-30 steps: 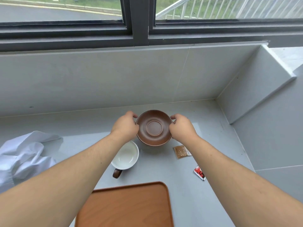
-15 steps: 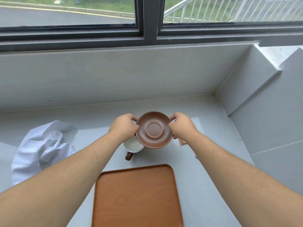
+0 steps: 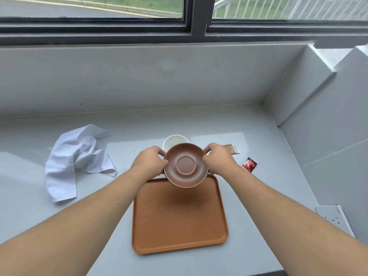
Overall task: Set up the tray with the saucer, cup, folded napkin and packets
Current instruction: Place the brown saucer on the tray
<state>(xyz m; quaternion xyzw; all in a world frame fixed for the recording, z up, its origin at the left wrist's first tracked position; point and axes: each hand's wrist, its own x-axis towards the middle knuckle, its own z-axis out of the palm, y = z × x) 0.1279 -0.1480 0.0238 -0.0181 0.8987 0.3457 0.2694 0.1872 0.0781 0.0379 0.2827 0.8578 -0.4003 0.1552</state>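
Left hand (image 3: pixel 148 163) and right hand (image 3: pixel 218 159) pinch saucer (image 3: pixel 185 165) by opposite rims above far edge of tray (image 3: pixel 179 226), nothing on it yet; cup (image 3: pixel 175 140), crumpled napkin (image 3: pixel 77 156), brown packet (image 3: pixel 231 149), red packet (image 3: pixel 250 164) lie on counter (image 3: pixel 258 196)

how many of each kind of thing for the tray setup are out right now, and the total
tray: 1
saucer: 1
cup: 1
napkin: 1
packets: 2, a brown packet and a red packet
total: 6
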